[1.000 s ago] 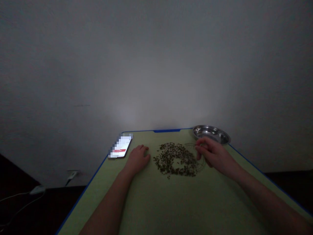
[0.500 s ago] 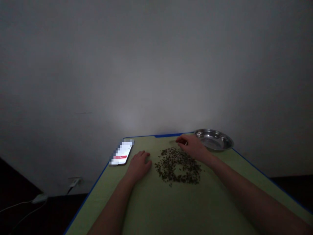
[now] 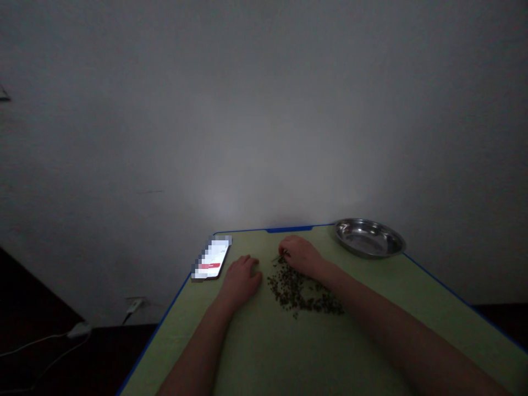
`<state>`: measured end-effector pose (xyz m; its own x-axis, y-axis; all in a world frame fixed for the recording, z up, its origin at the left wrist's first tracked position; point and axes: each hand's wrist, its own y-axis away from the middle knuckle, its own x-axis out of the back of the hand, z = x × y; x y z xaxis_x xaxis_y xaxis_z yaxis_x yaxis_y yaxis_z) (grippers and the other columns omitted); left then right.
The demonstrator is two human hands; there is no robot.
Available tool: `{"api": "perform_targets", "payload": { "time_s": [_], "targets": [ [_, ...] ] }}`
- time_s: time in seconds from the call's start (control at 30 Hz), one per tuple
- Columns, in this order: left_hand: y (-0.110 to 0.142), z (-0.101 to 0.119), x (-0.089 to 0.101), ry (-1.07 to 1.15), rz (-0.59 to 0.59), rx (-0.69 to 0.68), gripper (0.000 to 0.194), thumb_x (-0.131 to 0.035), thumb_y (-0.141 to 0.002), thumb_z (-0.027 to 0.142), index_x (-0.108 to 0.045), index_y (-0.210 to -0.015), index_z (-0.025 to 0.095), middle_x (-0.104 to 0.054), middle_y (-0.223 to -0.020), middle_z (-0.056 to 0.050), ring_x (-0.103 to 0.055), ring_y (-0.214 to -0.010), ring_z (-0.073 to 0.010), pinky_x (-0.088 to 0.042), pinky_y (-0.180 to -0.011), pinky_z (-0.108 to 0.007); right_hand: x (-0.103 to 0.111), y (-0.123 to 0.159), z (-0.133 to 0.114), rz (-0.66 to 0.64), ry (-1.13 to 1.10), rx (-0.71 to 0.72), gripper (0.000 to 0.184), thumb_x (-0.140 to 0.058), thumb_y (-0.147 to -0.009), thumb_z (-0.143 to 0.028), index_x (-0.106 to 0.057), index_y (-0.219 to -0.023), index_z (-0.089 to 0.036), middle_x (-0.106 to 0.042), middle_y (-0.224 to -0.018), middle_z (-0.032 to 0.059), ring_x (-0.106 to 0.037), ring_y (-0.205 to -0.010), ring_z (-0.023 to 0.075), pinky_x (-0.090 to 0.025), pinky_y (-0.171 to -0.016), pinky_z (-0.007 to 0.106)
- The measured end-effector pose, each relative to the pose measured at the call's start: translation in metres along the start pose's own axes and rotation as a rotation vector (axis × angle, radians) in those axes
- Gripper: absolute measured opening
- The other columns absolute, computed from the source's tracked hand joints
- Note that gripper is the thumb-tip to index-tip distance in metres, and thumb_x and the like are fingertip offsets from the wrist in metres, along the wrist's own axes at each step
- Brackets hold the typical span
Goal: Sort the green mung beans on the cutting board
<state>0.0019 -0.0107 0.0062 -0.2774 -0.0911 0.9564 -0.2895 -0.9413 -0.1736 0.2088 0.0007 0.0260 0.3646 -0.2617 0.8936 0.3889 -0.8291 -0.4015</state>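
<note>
Many small dark grains (image 3: 291, 294), too small to name, lie loosely scattered on the green tabletop (image 3: 264, 352). Over their far edge, my right hand (image 3: 303, 257) is closed in a pinch around a thin stick-like tool (image 3: 277, 257). The tip of this tool points left and down at the topmost grains; its other end is hidden by the fingers. To the left of the grains, my left hand (image 3: 240, 280) rests flat on the table, fingers a little apart and holding nothing. My right forearm covers the right part of the grains.
A shiny metal bowl (image 3: 368, 239) stands at the far right corner. A phone with a lit screen (image 3: 214, 258) lies at the left edge. Behind the table rises a grey wall (image 3: 264, 110). A plug (image 3: 134, 305) and a white cable (image 3: 37, 344) are at lower left.
My right hand has moved left and slightly down, bringing the thin tool from beyond the grains to their far left edge. My left hand stays resting. The view has shifted slightly.
</note>
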Motion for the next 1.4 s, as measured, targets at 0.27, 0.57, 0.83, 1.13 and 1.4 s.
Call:
{"api": "perform_targets", "payload": {
  "time_s": [0.27,0.57,0.83,1.13,1.4],
  "targets": [
    [-0.001,0.000,-0.002,-0.003,0.020,-0.014,0.040,-0.049,-0.081,0.028,-0.060,-0.117,0.015,-0.053,-0.133,-0.013,-0.047,-0.123,-0.0246,-0.034,-0.106,-0.036,0.018,0.043,0.006,-0.063,0.030,0.081,0.020,-0.052,-0.077,-0.004,-0.066,-0.082,-0.017,-0.065,-0.087,0.0066,-0.054,-0.089,0.0186,-0.040,-0.079,0.028],
    [0.000,0.003,0.001,-0.008,0.013,0.004,0.039,-0.049,-0.081,0.028,-0.060,-0.117,0.017,-0.053,-0.133,-0.012,-0.047,-0.124,-0.0237,-0.033,-0.106,-0.035,0.038,0.090,0.018,-0.076,0.103,0.220,0.023,-0.050,-0.078,-0.001,-0.066,-0.080,-0.017,-0.066,-0.089,0.0074,-0.055,-0.086,0.0202,-0.043,-0.077,0.031],
    [0.000,0.002,0.001,0.010,0.011,0.009,0.039,-0.049,-0.081,0.029,-0.059,-0.117,0.018,-0.053,-0.133,-0.011,-0.046,-0.125,-0.0241,-0.032,-0.107,-0.036,0.056,0.076,0.026,0.044,0.089,0.046,0.019,-0.052,-0.084,-0.011,-0.069,-0.089,-0.019,-0.069,-0.089,0.0075,-0.060,-0.088,0.0217,-0.045,-0.081,0.034],
    [0.000,0.000,-0.001,0.000,0.006,-0.006,0.041,-0.049,-0.082,0.030,-0.059,-0.119,0.015,-0.051,-0.135,-0.013,-0.046,-0.125,-0.0250,-0.032,-0.107,-0.036,0.046,-0.006,0.063,0.052,0.057,-0.293,0.024,-0.057,-0.083,-0.017,-0.071,-0.103,-0.017,-0.071,-0.105,0.0101,-0.063,-0.098,0.0242,-0.045,-0.088,0.033],
    [0.004,0.003,0.001,0.020,-0.003,0.001,0.041,-0.049,-0.082,0.029,-0.059,-0.119,0.016,-0.050,-0.135,-0.013,-0.044,-0.127,-0.0248,-0.031,-0.108,-0.037,0.007,-0.046,0.097,-0.005,0.067,-0.465,0.027,-0.056,-0.091,-0.029,-0.059,-0.114,-0.017,-0.060,-0.117,0.0092,-0.060,-0.099,0.0213,-0.050,-0.085,0.040]
  ]
}}
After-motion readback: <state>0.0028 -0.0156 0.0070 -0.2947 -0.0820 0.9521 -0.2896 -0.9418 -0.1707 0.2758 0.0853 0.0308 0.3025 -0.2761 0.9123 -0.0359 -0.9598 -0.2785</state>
